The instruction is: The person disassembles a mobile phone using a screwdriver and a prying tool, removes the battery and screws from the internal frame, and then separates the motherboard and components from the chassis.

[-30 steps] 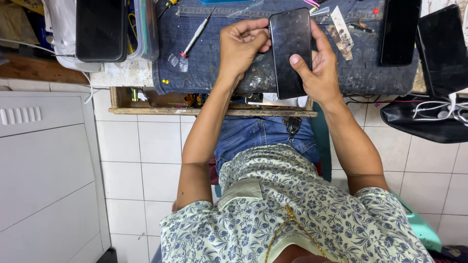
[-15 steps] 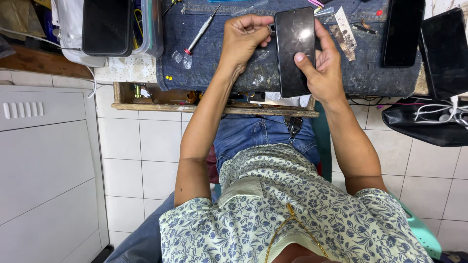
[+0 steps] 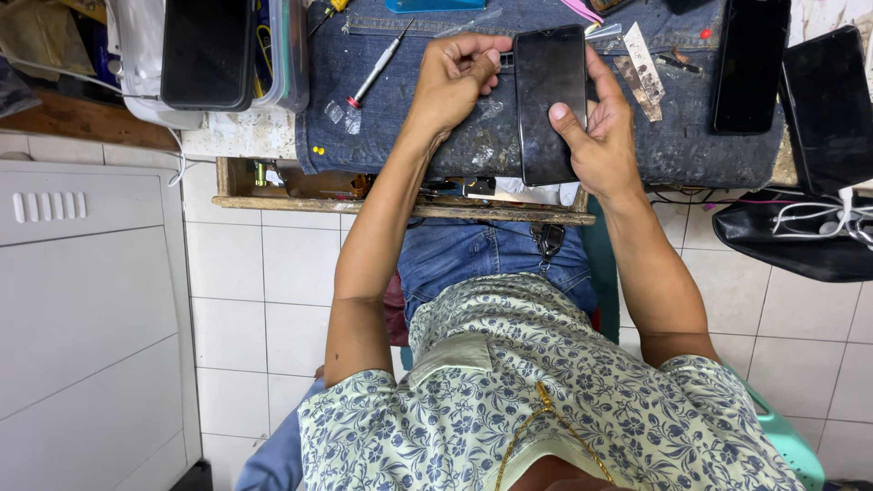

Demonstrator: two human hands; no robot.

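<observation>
My right hand [image 3: 596, 136] holds a black phone [image 3: 550, 100] upright over the denim work mat [image 3: 400, 118], thumb lying across its dark screen. My left hand [image 3: 452, 80] is curled beside it, fingertips pinched at the phone's upper left edge. Whether something small sits between those fingers cannot be told. A thin screwdriver [image 3: 377, 65] with a red collar lies on the mat just left of my left hand.
Two more dark phones [image 3: 750, 64] [image 3: 827, 109] lie at the right of the bench, and another [image 3: 207, 50] sits on a clear box at the left. A metal strip [image 3: 641, 59] lies near the held phone. A black bag [image 3: 791, 245] with white cables hangs lower right. A white cabinet [image 3: 82, 300] stands left.
Both hands and the phone have shifted slightly farther across the mat. The left hand's fingers have stayed at the phone's upper left edge.
</observation>
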